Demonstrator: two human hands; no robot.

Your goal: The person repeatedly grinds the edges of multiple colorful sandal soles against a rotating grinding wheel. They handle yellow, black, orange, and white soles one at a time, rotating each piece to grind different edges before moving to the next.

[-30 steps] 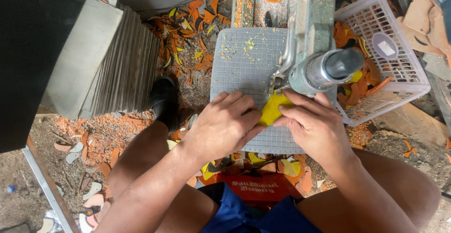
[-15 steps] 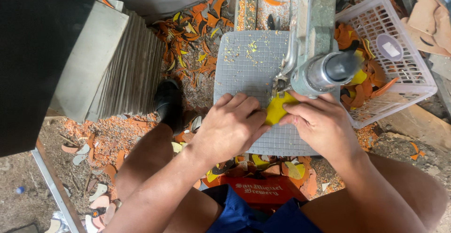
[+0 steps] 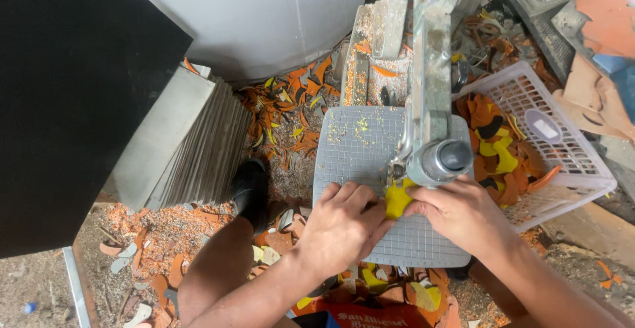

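A yellow tile piece (image 3: 397, 197) lies on the grey gridded cutter table (image 3: 357, 149), right under the metal cutting head (image 3: 436, 159). My left hand (image 3: 344, 225) presses on the piece's left side with fingers curled over it. My right hand (image 3: 463, 212) grips its right side, thumb and fingers pinching the edge. Both hands meet at the piece, just in front of the cutter's cylindrical motor housing. Most of the piece is hidden by my fingers.
A white plastic basket (image 3: 562, 136) at the right holds orange, yellow and black cut pieces. A stack of grey tiles (image 3: 192, 149) leans at the left. Orange and yellow shards (image 3: 291, 113) litter the floor. My black shoe (image 3: 251, 189) rests beside the table.
The camera has tilted so the cutter arm and basket sit lower in view. My hands stay on the yellow piece, shifted slightly under the cutting head.
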